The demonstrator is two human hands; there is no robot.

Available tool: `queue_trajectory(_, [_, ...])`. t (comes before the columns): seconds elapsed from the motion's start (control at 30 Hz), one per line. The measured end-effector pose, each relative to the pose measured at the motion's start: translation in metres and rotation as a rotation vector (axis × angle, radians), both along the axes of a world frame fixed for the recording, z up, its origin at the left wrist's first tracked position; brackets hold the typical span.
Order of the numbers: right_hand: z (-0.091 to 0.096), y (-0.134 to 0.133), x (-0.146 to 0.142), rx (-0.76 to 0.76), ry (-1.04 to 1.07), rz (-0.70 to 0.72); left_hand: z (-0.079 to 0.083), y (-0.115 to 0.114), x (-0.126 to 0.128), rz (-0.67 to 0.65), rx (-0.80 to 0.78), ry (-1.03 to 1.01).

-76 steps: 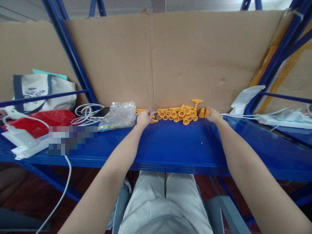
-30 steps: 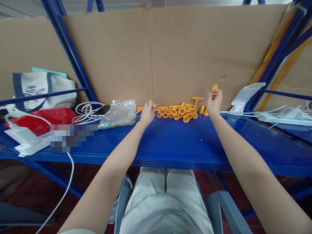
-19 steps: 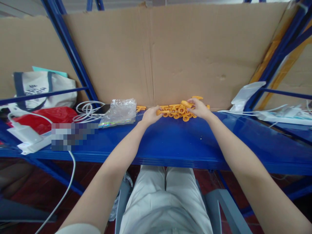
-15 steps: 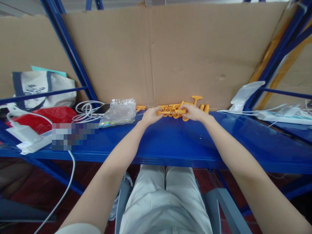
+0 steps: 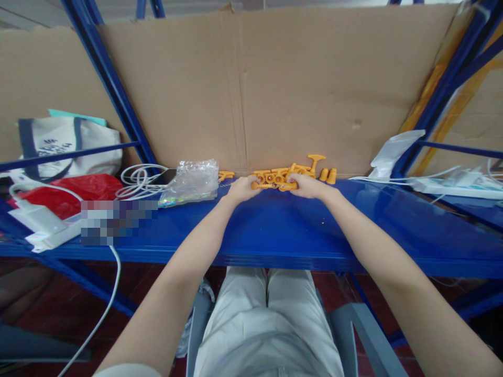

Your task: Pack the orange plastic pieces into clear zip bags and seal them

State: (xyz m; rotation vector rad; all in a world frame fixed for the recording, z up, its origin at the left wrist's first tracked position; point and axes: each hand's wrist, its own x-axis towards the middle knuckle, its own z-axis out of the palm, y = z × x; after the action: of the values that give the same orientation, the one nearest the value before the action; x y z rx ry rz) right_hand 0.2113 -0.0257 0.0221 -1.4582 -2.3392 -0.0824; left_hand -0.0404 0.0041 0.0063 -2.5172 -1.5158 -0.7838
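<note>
Near the back of the blue shelf, my left hand (image 5: 244, 189) is closed on the left end of an orange plastic piece (image 5: 264, 186). My right hand (image 5: 308, 186) pinches an orange plastic cylinder (image 5: 290, 186) at the right end of the same line. The two ends lie close together, and I cannot tell whether they are joined. Just behind is a heap of orange plastic parts (image 5: 270, 178), some ring-shaped. An orange T-shaped handle (image 5: 315, 161) stands up behind my right hand, with two orange cylinders (image 5: 328, 175) upright beside it.
To the left lie a clear plastic bag (image 5: 192, 180), coiled white cable (image 5: 139, 178), a red bag (image 5: 74, 195) and a white power strip (image 5: 55, 235). More orange parts (image 5: 226, 174) sit by the clear bag. Cardboard (image 5: 306, 84) walls the back; white packaging (image 5: 395, 154) stands right.
Both hands have lowered slightly toward me with the orange pieces. The long straight rod shape between them now looks like a thinner left part and a short cylinder at right.
</note>
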Motion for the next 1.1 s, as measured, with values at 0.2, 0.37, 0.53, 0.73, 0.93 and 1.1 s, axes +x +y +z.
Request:
queue_trajectory(0.2, [0.001, 0.000, 0.003, -0.011, -0.008, -0.022, 0.000, 0.001, -0.003, 0.031, -0.013, 0.013])
queue_trajectory(0.37, [0.004, -0.002, 0.003, -0.037, -0.009, -0.067, 0.000, 0.001, -0.004, 0.044, -0.034, 0.017])
queue_trajectory(0.53, [0.004, -0.004, 0.002, -0.030, -0.021, -0.062, -0.001, 0.001, -0.004, 0.052, -0.006, 0.042])
queue_trajectory(0.73, [0.006, -0.006, 0.000, -0.046, -0.032, -0.082, -0.002, 0.002, -0.004, 0.053, -0.031, 0.046])
queue_trajectory(0.93, [0.004, -0.006, -0.004, -0.019, 0.011, -0.013, 0.000, -0.005, 0.002, 0.039, -0.026, 0.052])
queue_trajectory(1.1, [-0.004, -0.004, -0.011, 0.038, 0.006, 0.096, 0.003, -0.017, 0.015, 0.036, -0.029, 0.105])
